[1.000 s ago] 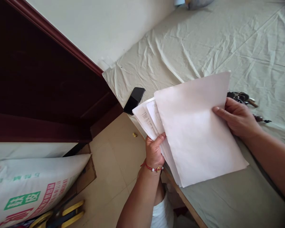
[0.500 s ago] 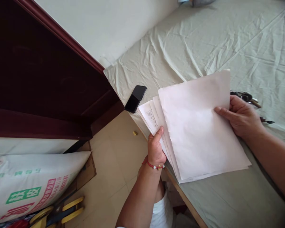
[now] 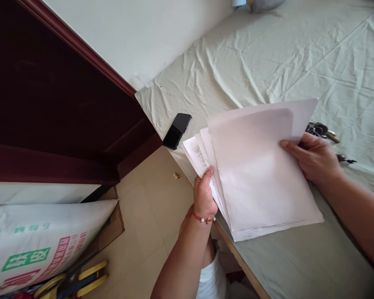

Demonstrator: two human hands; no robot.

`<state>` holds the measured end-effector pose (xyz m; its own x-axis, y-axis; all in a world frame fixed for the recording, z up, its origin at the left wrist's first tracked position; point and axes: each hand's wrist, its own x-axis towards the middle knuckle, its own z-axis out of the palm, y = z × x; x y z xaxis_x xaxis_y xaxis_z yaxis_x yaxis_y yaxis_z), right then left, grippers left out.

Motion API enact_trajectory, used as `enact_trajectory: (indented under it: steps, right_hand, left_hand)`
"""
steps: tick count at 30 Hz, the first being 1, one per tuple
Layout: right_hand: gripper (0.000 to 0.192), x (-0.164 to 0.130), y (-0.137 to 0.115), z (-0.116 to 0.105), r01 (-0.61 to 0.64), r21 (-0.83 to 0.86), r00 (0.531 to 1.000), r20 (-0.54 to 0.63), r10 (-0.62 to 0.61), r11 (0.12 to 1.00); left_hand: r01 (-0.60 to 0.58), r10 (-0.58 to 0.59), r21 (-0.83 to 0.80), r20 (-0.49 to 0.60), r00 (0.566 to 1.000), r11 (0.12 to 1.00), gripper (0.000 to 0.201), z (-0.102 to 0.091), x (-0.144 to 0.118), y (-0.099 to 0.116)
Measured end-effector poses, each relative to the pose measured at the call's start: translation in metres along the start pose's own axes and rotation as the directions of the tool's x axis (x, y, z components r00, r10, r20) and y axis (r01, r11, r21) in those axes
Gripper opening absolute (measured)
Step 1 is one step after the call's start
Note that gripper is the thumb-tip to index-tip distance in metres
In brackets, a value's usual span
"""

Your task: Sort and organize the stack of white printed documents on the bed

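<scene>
Between my hands is a fanned stack of white paper sheets [image 3: 262, 174], held over the table edge. The top sheet looks blank, and printed text shows on a sheet [image 3: 197, 153] lower down at the left. My left hand [image 3: 204, 193], with a red beaded bracelet at the wrist, is closed on the stack's left side, thumb on top. On the right edge my right hand [image 3: 313, 158] pinches the top sheet, thumb above and fingers hidden beneath. That sheet bows upward along its far edge. Beyond the right hand lies a bunch of keys [image 3: 322, 131], partly covered.
A black phone [image 3: 177, 131] lies on the cloth-covered table [image 3: 237, 62] near its left edge. On the floor at left are a printed white sack [image 3: 50, 236] and a yellow-and-black object [image 3: 90, 278]. A dark red wooden panel [image 3: 65, 91] stands behind them.
The top sheet has bent up, its far right corner moving right and its near edge shifting to bare print beneath. My right hand has moved slightly left and down; the left hand stays put.
</scene>
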<state>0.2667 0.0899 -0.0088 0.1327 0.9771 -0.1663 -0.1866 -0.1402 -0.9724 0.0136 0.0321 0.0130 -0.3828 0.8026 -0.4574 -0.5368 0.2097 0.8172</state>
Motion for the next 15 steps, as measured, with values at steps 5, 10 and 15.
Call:
enact_trajectory:
  steps: [5,10,15]
  right_hand:
    - [0.026,-0.0030,-0.0018,0.0033,0.031,-0.057,0.998,-0.061,-0.035,0.998]
    - [0.023,-0.0030,-0.0038,0.0059,0.091,-0.016,0.982,-0.163,-0.092,0.996]
    - [0.026,0.0053,-0.0101,-0.0025,0.061,0.157,0.971,-0.239,-0.022,0.986]
  left_hand:
    - [0.003,-0.002,-0.043,0.014,1.000,0.999,0.045,0.0003,-0.0001,0.0001]
    - [0.000,0.001,-0.080,0.015,1.000,0.997,0.041,0.0005,0.0009,0.0009]
    - [0.026,-0.026,-0.091,0.003,1.000,0.995,0.037,0.0012,0.0009,0.0028]
